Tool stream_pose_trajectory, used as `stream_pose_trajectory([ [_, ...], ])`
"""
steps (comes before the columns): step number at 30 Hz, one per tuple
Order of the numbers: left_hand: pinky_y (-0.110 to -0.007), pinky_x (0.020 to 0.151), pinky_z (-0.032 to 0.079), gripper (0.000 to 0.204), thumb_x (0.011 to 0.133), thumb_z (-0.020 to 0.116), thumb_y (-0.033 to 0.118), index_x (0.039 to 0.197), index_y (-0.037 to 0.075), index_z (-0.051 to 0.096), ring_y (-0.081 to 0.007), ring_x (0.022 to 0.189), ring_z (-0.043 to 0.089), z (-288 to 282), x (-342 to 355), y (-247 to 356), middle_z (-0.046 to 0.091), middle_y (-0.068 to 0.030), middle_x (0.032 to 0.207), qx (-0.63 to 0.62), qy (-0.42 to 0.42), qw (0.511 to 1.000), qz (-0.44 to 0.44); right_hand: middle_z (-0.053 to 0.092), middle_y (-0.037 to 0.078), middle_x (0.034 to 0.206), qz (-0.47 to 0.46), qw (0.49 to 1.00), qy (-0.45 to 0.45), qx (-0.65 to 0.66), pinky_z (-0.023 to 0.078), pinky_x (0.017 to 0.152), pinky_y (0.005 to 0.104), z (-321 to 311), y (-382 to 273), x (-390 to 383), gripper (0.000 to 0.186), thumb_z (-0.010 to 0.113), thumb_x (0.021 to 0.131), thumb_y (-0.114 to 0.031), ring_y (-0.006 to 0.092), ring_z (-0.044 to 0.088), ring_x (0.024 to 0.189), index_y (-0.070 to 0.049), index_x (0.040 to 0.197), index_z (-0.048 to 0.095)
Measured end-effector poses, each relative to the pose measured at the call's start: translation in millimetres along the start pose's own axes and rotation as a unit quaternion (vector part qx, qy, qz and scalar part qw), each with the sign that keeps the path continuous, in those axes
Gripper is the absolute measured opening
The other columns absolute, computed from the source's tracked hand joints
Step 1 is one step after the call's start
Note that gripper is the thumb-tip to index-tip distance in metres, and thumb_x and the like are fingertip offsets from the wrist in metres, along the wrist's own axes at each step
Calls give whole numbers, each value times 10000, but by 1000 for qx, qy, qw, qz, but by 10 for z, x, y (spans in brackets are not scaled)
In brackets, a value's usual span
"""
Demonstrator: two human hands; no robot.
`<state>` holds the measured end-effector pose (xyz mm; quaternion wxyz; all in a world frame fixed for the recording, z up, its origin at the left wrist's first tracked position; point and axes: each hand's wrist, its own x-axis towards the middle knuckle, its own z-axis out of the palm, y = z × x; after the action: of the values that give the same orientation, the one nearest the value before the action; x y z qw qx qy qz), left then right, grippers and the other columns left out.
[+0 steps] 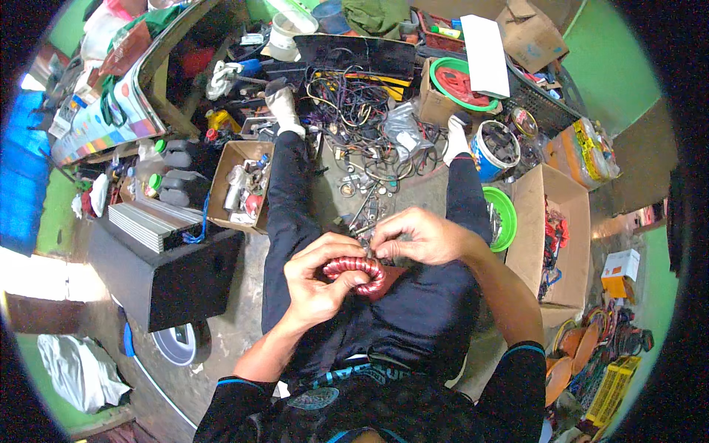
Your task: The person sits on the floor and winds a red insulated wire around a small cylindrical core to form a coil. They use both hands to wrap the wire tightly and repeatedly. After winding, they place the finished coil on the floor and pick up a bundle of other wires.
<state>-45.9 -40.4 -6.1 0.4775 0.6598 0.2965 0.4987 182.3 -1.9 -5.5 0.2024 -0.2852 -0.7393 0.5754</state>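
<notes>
Above my lap, my left hand (314,284) is closed around a ring-shaped coil (375,279) wound with shiny reddish copper wire. Its thumb lies across the near side of the ring, and the fingers curl over the far side. My right hand (425,235) is at the coil's far right edge, thumb and index finger pinched together. What sits in that pinch is too small to make out. The two hands' fingertips nearly meet there. Part of the coil is hidden behind the left thumb and fingers.
Between my outstretched legs, tangled cables (351,100) and small metal parts cover the floor. An open carton (214,193) and a black box (159,284) stand left. To the right are a green basin (504,221), a white-blue bucket (484,166) and a large carton (580,244).
</notes>
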Motion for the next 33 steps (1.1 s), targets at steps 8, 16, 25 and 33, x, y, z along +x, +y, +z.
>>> stream_pose_trajectory([
  [8, -314, 867, 472, 302, 812, 707, 43, 1095, -10, 618, -216, 965, 606, 141, -68, 41, 613, -133, 1039, 2, -15, 990, -142, 574, 72, 847, -138, 792, 198, -561, 452, 678, 361, -37, -698, 15, 180, 629, 756, -233, 243, 574, 846, -54, 744, 605],
  [16, -335, 849, 492, 304, 849, 666, 43, 1135, -24, 586, -251, 963, 628, 99, 47, -41, 617, -161, 1044, 181, -57, 981, 29, 544, 63, 802, -155, 770, 218, -579, 405, 606, 341, 307, -829, -181, 163, 603, 663, -192, 223, 541, 793, -52, 746, 601],
  [25, -330, 768, 525, 306, 829, 628, -10, 1134, -35, 609, -256, 873, 668, 148, 20, -4, 661, -166, 976, 144, -102, 984, -6, 497, 1, 704, -197, 740, 310, -564, 386, 511, 307, 445, -668, -307, 187, 682, 641, -170, 169, 518, 649, -50, 779, 641],
  [33, -311, 776, 523, 275, 831, 680, 63, 1088, -29, 650, -218, 870, 671, 124, 59, 8, 687, -149, 968, 104, 0, 994, -38, 513, 17, 684, -195, 747, 324, -547, 407, 508, 300, 722, -475, -254, 163, 707, 742, -136, 173, 507, 604, -10, 835, 661],
])
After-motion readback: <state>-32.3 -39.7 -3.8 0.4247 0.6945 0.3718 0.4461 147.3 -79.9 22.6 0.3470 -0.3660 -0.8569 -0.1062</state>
